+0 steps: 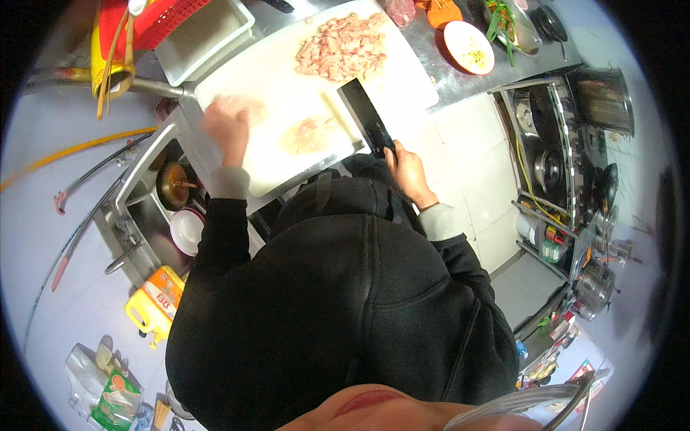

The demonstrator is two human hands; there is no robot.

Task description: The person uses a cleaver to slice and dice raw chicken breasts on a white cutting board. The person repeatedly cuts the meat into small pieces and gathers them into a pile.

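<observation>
My right hand (pixel 408 171) grips the handle of a cleaver (pixel 367 116) with a dark, broad blade, held out over the near right edge of a white cutting board (pixel 269 156). On the board's left side is my left hand (pixel 226 129), blurred. It is at a pale pink piece of raw meat (pixel 252 109); the blur hides whether the fingers hold it. Another flat piece of raw meat (pixel 310 133) lies between the hands. Toward the far edge is a heap of diced raw meat (pixel 345 48).
A white plastic tub (pixel 207 40) sits left of the board, above a sink (pixel 143 172) with bowls. A bowl with chopped pieces (pixel 469 48) and a dish of greens (pixel 512 29) stand on the steel counter at right. Further right is a stove (pixel 544 156) with pots.
</observation>
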